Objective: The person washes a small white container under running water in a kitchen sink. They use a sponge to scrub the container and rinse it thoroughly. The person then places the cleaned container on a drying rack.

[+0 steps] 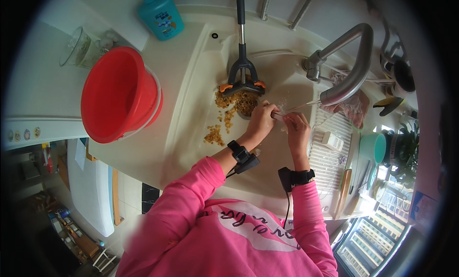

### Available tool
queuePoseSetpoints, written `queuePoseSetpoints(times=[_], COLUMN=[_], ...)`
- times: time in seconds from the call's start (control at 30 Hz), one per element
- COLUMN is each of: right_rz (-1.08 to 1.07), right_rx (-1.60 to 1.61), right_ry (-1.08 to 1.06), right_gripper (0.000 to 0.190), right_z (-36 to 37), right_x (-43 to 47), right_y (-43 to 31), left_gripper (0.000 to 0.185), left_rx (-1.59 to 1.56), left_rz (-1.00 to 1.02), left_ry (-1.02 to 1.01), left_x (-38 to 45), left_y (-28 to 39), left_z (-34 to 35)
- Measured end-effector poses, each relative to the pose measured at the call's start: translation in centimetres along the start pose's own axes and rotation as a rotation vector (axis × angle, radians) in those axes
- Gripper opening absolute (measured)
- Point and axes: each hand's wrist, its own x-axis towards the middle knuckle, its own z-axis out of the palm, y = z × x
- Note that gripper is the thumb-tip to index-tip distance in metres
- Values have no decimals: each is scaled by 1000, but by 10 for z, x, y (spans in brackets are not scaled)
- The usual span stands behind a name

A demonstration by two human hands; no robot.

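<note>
Both hands are over the sink basin, close together under the faucet. Between my left hand and my right hand is a small, pale flat strip, its kind unclear and partly covered by fingers. A thin stream of water runs from the spout towards the fingers. Just beyond my left hand lies a butterfly-type mop with a dark handle and orange clips, its head down in the basin. Yellow-brown crumbled pieces are scattered beside it and heaped around the drain.
A red bucket stands on the left counter, near a turquoise pump bottle and a glass pitcher. Right of the basin, the ribbed drainboard bears a white plastic box. A pink cloth and mint-green dipper are farther right.
</note>
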Motion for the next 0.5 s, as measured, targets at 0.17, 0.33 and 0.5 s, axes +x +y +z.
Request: queuePoseSetpoints(times=[0.17,0.33,0.5], right_rz=[76,235,375], right_rx=[93,207,303], right_ry=[7,-30,-16], right_gripper=[7,6,19], right_z=[-3,-3,-3], right_x=[-4,-9,-17], right_y=[3,26,29], left_gripper=[20,19,20], left_rx=[-99,-160,-109], left_rz=[-51,-79,-27], left_ry=[-32,-50,-72], left_x=[1,1,3], left_y=[-1,2,3], left_z=[0,-7,-13])
